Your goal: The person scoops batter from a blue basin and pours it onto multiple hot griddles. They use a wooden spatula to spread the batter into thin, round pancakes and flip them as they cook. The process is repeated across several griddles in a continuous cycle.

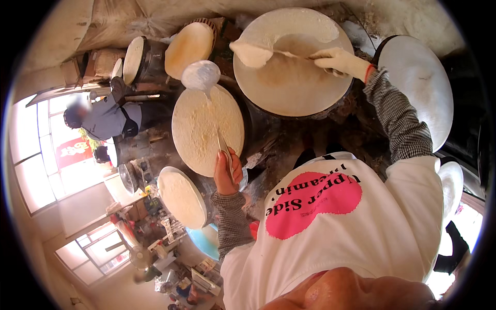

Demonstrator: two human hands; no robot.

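My right hand (343,64), in a pale glove, grips the handle of a batter spreader (285,53). Its far end meets thick pale batter (252,54) at the left of a large round griddle (298,93); a curved band of batter runs along the far rim, and the middle is bare and brownish. My bare left hand (228,170) is closed around the metal handle of a ladle (200,75). The ladle's whitish bowl is above the far edge of a second round griddle (205,131), whose surface is covered by a pale, bubbly layer.
A round golden flatbread (190,50) lies beyond the ladle. Another round griddle (418,89) stands at the right, and a pale-topped one (181,197) at the lower left. A blue basin (205,240) is beside it. A co-worker (112,118) stands at the left near more griddles.
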